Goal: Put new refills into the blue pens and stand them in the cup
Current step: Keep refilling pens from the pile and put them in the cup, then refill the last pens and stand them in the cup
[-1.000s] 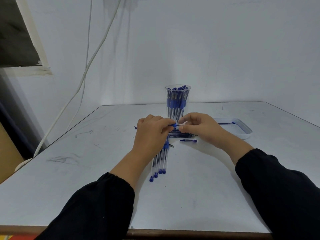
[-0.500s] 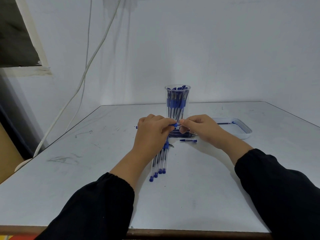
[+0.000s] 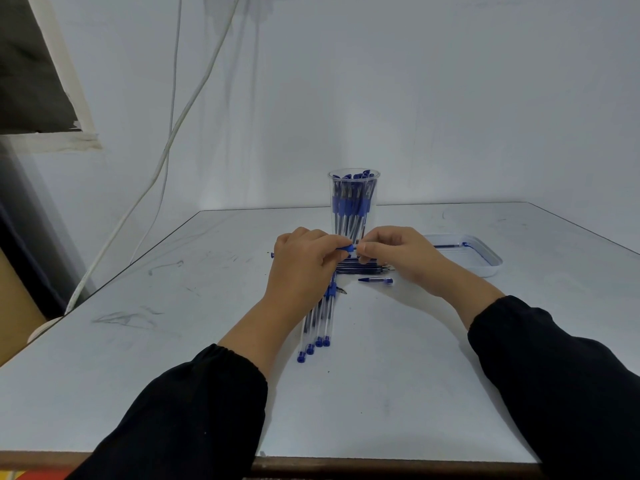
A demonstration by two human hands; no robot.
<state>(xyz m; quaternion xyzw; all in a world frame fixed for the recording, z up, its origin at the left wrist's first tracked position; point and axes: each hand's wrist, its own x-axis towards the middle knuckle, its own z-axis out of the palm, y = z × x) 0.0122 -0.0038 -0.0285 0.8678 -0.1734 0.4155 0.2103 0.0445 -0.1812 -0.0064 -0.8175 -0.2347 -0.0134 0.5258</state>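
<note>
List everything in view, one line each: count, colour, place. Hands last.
cup: one, clear, mid table, packed with blue pens.
pens lying: about four, clear with blue caps, under left forearm.
refills: a stack, dark, beneath the hands.
cap: one, blue, near right wrist.
tray: one, white, right; holds one refill.
table: one, white.
cables: two, white, wall.
left hand: grips held pen.
right hand: pinches its tip end.
</note>
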